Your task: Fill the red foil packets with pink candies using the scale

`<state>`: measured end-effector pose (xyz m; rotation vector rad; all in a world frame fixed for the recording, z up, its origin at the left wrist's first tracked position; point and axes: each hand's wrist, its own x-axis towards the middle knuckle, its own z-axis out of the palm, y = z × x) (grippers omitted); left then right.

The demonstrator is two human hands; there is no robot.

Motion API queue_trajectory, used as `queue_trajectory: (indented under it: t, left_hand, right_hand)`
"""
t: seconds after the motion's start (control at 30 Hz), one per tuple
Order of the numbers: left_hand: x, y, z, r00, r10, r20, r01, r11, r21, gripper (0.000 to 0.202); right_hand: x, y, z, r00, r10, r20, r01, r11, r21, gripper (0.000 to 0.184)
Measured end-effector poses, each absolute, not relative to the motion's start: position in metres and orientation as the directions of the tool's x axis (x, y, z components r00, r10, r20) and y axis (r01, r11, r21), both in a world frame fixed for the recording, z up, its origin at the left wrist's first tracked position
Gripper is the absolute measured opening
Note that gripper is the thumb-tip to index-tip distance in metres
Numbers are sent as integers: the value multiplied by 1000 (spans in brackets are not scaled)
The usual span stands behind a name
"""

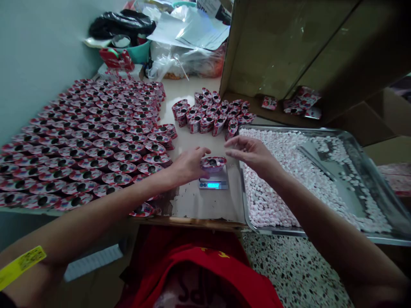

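A small oval-topped red and white packet stands on a digital scale with a lit blue display. Its top has an opening, and a white piece shows at its right side. My left hand is at the packet's left end, thumb and fingers apart around it; whether they touch is unclear. Above and right of the packet is my right hand, its fingers curled loosely inward. What lies in its palm is hard to make out. Beside it, a metal tray holds many small pale pink-white pieces.
Rows of similar open packets cover the table's left side. Another cluster of packets stands behind the scale. A large cardboard box with a few packets is at the back right. A metal ruler-like strip lies in the tray.
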<state>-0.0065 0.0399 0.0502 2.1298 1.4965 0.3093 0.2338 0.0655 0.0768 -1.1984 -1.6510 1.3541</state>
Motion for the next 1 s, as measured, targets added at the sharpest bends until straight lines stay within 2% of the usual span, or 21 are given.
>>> queue_trajectory:
  t: [0.13, 0.4, 0.47, 0.57, 0.63, 0.7, 0.77, 0.83, 0.9, 1.0]
  left_hand:
    - [0, 41, 42, 380, 920, -98, 792, -269, 548, 59]
    - [14, 40, 33, 385, 921, -52, 738, -274, 617, 30]
    - [10, 45, 34, 383, 924, -14, 714, -287, 638, 27]
    - [-17, 65, 51, 328, 937, 120, 670, -320, 670, 27]
    - [-49, 88, 70, 239, 948, 210, 686, -318, 654, 29]
    - [-86, 118, 89, 139, 960, 245, 751, -263, 605, 33]
    - [-121, 148, 102, 84, 967, 241, 805, -209, 555, 35]
    - [-147, 171, 105, 93, 971, 222, 825, -200, 529, 35]
    - [-161, 185, 100, 134, 968, 213, 818, -229, 528, 35]
    - [-166, 193, 86, 166, 958, 234, 811, -268, 520, 32]
  right_hand:
    - [236, 58, 63, -397, 915, -75, 508, 151, -848, 22]
    - [200, 62, 53, -382, 923, -30, 706, 271, -654, 18]
    - [203, 68, 58, -383, 923, -28, 700, 271, -660, 23]
    - [241, 75, 60, -328, 945, -1, 694, 240, -679, 37]
    - [281, 76, 54, -265, 964, -6, 757, 204, -621, 42]
    - [314, 72, 45, -282, 958, -54, 795, 202, -572, 44]
    - [326, 70, 42, -289, 957, 18, 787, 248, -565, 43]
    - [311, 78, 48, -306, 945, 114, 733, 310, -606, 40]
    - [272, 99, 60, -334, 922, 195, 653, 375, -658, 35]
    - [190, 150, 78, -389, 868, 308, 603, 493, -627, 24]
